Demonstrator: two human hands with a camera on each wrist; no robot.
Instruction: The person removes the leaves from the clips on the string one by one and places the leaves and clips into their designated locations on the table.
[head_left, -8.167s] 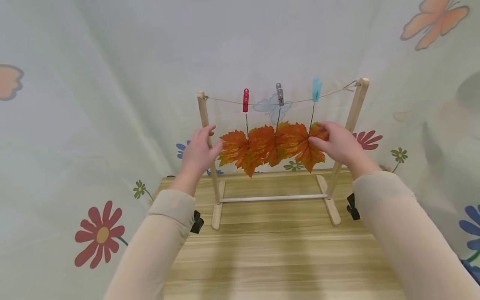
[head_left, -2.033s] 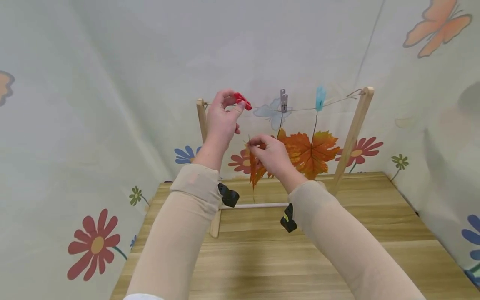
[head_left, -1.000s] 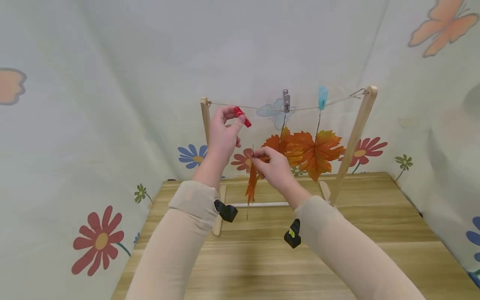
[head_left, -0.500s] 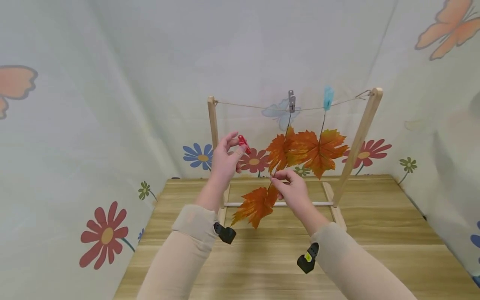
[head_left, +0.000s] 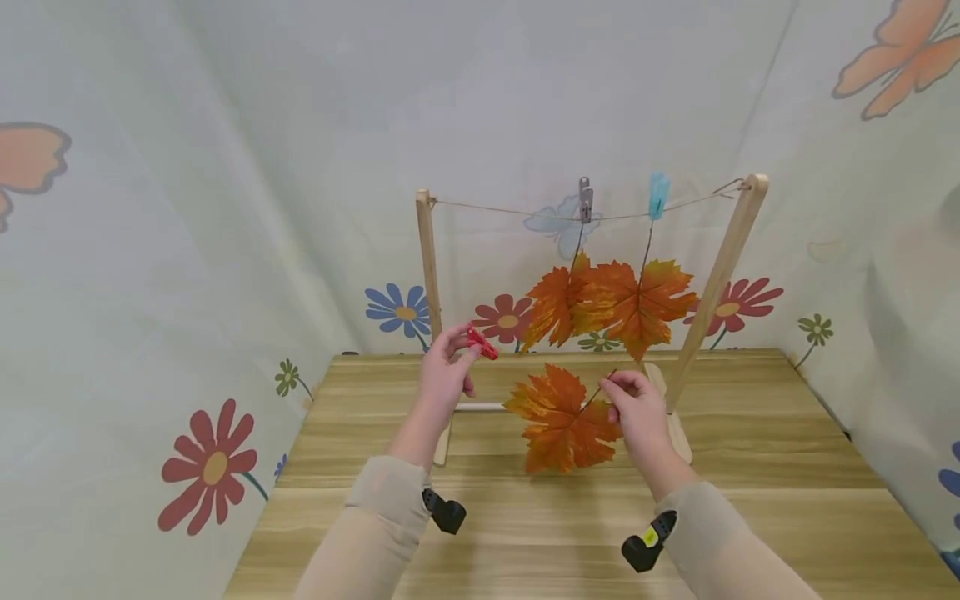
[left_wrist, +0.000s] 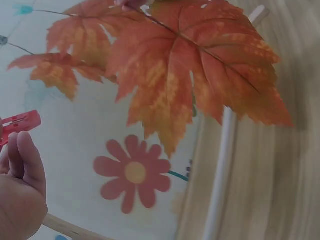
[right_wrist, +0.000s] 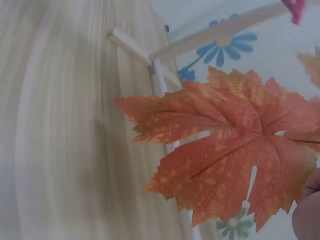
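No words, numbers or brand names can be read here: a small yellow label [head_left: 650, 537] shows on the black wrist camera [head_left: 640, 555] at the right sleeve [head_left: 701, 521], nearer the viewer than the wooden clothesline stand [head_left: 716, 292], its print indistinct.

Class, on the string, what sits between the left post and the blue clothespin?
In the head view, only the grey clothespin, holding an orange leaf.

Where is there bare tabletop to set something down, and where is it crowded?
Bare: tabletop right of the rack, and the front stretch between the sleeves. Crowded: around the held leaf, between left hand and right hand.
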